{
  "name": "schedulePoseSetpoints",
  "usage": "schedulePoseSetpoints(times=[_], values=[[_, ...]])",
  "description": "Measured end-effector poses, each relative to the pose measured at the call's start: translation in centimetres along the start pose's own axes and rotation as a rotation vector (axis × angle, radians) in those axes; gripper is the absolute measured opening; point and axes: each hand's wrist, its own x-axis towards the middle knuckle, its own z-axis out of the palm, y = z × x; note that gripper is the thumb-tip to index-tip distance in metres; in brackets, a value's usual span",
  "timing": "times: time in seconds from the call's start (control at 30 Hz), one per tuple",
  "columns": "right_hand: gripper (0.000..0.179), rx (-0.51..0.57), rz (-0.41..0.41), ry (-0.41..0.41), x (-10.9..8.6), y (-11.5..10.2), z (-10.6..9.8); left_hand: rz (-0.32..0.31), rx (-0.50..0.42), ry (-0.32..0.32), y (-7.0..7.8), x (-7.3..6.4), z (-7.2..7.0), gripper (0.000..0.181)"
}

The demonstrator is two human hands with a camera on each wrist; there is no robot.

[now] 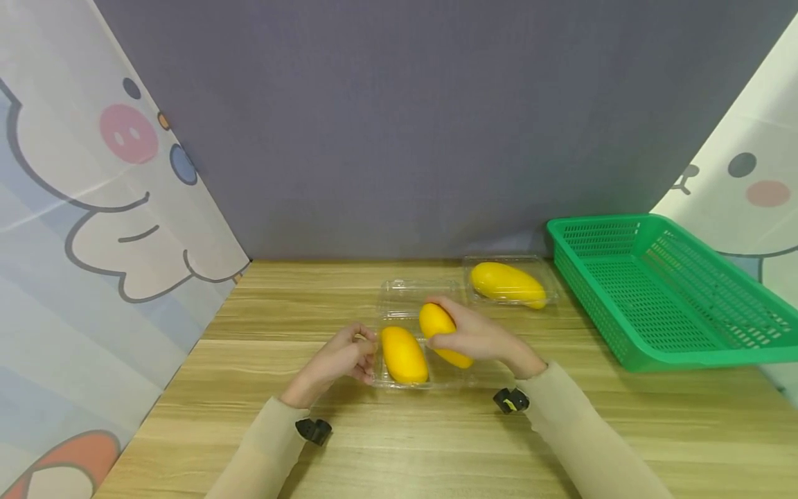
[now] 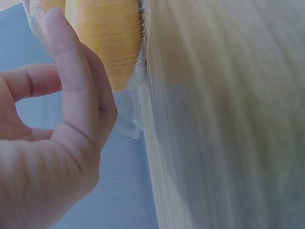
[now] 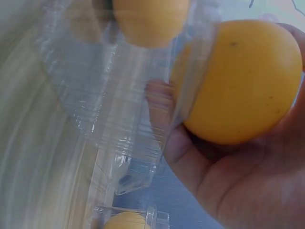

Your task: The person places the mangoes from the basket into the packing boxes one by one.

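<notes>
My right hand (image 1: 467,331) grips a yellow mango (image 1: 436,322), thumb on one side and fingers on the other. This mango is tilted over the right half of a clear plastic clamshell box (image 1: 445,378). In the right wrist view the held mango (image 3: 243,81) overlaps the box's clear wall (image 3: 109,105). A second mango (image 1: 405,357) lies in the left half of the box. At the box's left side is my left hand (image 1: 339,360), its fingertips touching the clear wall. The left wrist view shows its fingers (image 2: 78,90) extended along that wall. The box's lid (image 1: 411,298) lies folded back, open.
Behind and to the right, another clear box (image 1: 474,294) contains one mango (image 1: 508,283). A green plastic basket (image 1: 648,305) stands at the right of the wooden table (image 1: 399,443). A grey panel (image 1: 399,138) rises along the table's back edge.
</notes>
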Motion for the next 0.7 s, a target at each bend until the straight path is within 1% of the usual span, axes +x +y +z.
schedulePoseSetpoints(times=[0.2, 0.37, 0.57, 0.7], values=[[0.079, -0.019, -0.004, -0.015, 0.2, 0.2, 0.3, 0.002, -0.001, -0.004, 0.0, 0.0, 0.0, 0.028], [0.077, -0.057, -0.008, -0.024, 0.5, 0.1, 0.6, 0.004, 0.006, -0.011, 0.1, -0.1, -0.1, 0.029], [0.076, -0.114, -0.033, -0.036, 0.8, -0.2, 1.0, -0.001, 0.006, -0.002, 0.2, -0.2, 0.0, 0.028], [0.078, -0.137, -0.012, -0.050, 0.9, -0.4, 1.3, -0.004, 0.004, 0.004, 0.3, -0.1, 0.0, 0.027]])
